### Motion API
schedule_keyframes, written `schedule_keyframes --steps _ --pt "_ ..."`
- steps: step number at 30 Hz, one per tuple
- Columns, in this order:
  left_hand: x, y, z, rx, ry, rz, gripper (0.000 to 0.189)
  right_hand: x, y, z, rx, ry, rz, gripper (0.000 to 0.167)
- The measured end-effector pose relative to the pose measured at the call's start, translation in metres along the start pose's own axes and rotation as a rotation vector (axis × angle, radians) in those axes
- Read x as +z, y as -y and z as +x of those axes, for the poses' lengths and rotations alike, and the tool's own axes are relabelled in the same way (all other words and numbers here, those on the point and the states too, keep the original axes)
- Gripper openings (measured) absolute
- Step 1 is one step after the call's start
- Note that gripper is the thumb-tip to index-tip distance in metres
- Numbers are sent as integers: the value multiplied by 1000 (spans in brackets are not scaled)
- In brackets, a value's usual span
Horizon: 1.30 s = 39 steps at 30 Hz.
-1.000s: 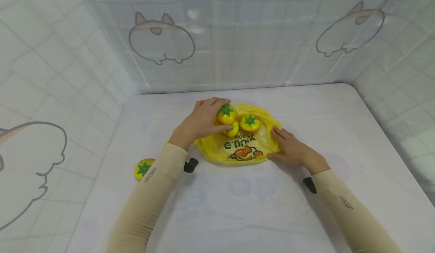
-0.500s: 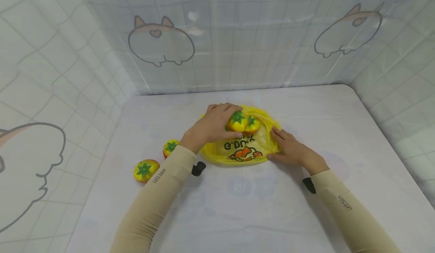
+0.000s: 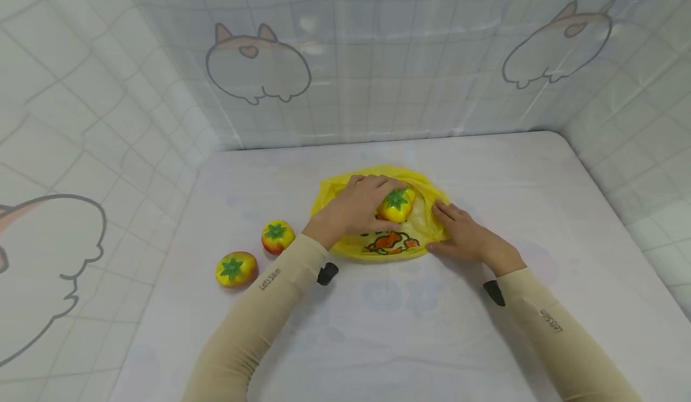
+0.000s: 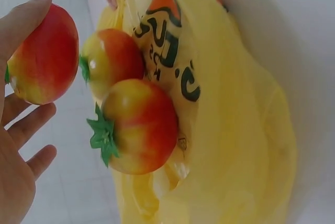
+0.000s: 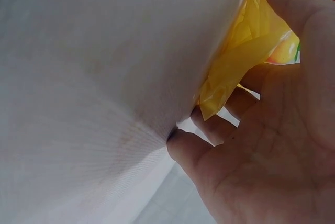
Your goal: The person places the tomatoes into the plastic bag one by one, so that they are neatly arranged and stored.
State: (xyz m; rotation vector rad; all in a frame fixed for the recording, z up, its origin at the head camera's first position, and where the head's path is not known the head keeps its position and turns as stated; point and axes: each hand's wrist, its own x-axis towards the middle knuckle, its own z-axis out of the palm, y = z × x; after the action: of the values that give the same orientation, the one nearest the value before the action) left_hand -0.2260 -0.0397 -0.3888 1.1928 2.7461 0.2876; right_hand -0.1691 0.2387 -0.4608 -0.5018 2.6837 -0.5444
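Observation:
My left hand (image 3: 353, 207) holds a toy tomato (image 3: 396, 201), red and yellow with a green star-shaped top, over a yellow plastic bag (image 3: 345, 246). In the left wrist view its thumb lies along this tomato and the fingers are spread beneath. Two more toy tomatoes, a smaller tomato (image 4: 112, 59) and a bigger tomato (image 4: 140, 127), rest against the bag; the hand hides them from the head camera. My right hand (image 3: 466, 234) lies at the bag's right edge, thumb apart from the fingers, touching the plastic. Some of its fingertips are hidden behind the bag in the right wrist view.
Left of the bag, two other toy tomatoes sit on the white-covered table: a small tomato (image 3: 278, 237) and a larger tomato (image 3: 236, 270) nearer the left sleeve. Curtains with a tile pattern (image 3: 367, 90) stand behind and on both sides.
My left hand has moved right and slightly nearer with the held tomato, toward the bag's middle. The two tomatoes at the left have come into full view. The right hand stays put.

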Motion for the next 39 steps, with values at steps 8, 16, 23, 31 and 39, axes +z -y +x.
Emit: schedule_keyframes --steps 8,16,23,31,39 --pt "10 -6 -2 33 6 4 87 -1 1 -2 -5 0 9 94" --pt "18 -15 0 68 40 31 85 0 1 -3 7 5 4 94" --pt "29 -18 1 104 48 74 84 1 1 -3 -3 -6 3 93" --pt "41 -17 -2 114 7 127 81 1 1 -2 2 -3 -11 93" --pt "49 -15 -3 81 18 127 80 1 2 -2 -10 -8 -14 93"
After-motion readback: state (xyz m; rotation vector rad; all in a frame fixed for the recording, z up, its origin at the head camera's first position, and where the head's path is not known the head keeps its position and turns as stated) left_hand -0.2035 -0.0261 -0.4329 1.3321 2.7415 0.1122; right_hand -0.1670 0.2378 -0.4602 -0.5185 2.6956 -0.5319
